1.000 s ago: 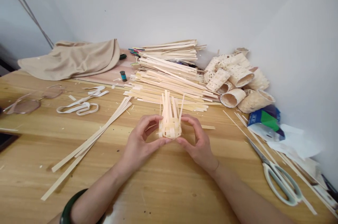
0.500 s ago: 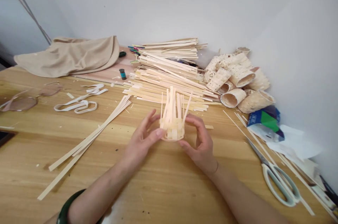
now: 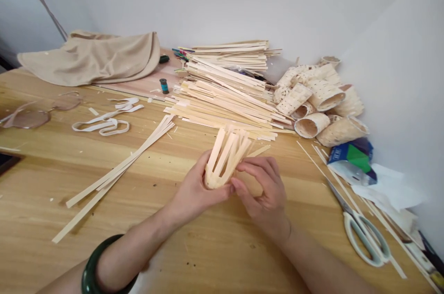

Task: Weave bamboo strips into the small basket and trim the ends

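A small half-woven basket (image 3: 224, 161) of pale bamboo strips is held over the wooden table (image 3: 194, 248), tipped so its loose upright strips fan up and to the right. My left hand (image 3: 196, 191) wraps round its woven base from the left, thumb pressed under it. My right hand (image 3: 265, 192) grips it from the right, fingers curled against the strips. A dark green bangle (image 3: 93, 264) is on my left wrist.
Behind lies a big heap of bamboo strips (image 3: 225, 90), with finished woven baskets (image 3: 319, 104) to its right. Long strips (image 3: 121, 169) lie left, with white loops (image 3: 104, 125), glasses (image 3: 38, 111), a thread spool (image 3: 164, 85) and beige cloth (image 3: 93, 56). Scissors (image 3: 364, 234) and a blue packet (image 3: 352, 157) lie right.
The basket has tipped from upright to leaning right. My left hand has closed round its base and my right fingers have moved in onto the strips. The view has shifted slightly.
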Available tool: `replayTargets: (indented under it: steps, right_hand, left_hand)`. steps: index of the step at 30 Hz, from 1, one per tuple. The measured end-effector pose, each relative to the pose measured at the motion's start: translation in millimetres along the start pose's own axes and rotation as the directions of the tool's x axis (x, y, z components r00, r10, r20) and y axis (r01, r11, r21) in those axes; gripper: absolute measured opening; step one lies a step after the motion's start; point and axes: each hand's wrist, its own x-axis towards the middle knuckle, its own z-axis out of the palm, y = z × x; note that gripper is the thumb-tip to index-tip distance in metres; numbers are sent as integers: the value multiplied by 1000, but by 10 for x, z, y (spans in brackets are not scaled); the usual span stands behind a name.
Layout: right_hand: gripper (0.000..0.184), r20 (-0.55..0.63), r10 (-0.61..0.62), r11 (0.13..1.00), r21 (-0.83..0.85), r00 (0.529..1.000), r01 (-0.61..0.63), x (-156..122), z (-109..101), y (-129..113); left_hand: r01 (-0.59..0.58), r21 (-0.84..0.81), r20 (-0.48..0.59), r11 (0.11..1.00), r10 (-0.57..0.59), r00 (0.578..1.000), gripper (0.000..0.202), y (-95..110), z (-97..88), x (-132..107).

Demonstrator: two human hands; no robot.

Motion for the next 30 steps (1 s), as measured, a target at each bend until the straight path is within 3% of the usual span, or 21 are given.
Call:
replayTargets:
  steps: [4, 7, 11, 17, 21, 26, 30]
  right_hand:
    - [9, 8, 43, 998, 49, 999, -44, 31, 1, -68]
    - [9, 40, 124, 986, 106, 991, -128, 32, -1, -65]
    - [5, 98, 248, 945, 195, 964, -263, -11, 24, -57]
    - [5, 79, 363, 855, 368, 928, -366, -81, 92, -52]
    - [6, 101, 381, 838, 382, 919, -390, -77, 106, -38]
    - [5, 116, 319, 908, 248, 941, -338, -72, 100, -22]
    - [6, 99, 294, 919, 246, 951, -309, -77, 102, 5]
  left_hand:
    - [96, -187, 163, 978, -65, 985, 55, -35, 4, -7]
    - [153, -296, 176, 943, -103, 979, 49, -61, -10, 4]
    - [115, -210, 91, 971, -98, 991, 43, -103, 3, -4]
    - [45, -196, 82, 980, -29, 996, 45, -84, 58, -48]
    - [-15, -120, 54, 993, 22, 998, 45, -37, 45, -40]
    - [37, -46, 43, 998, -35, 998, 55, -77, -5, 11]
    - [38, -33, 28, 999, -37, 999, 55, -126, -48, 45]
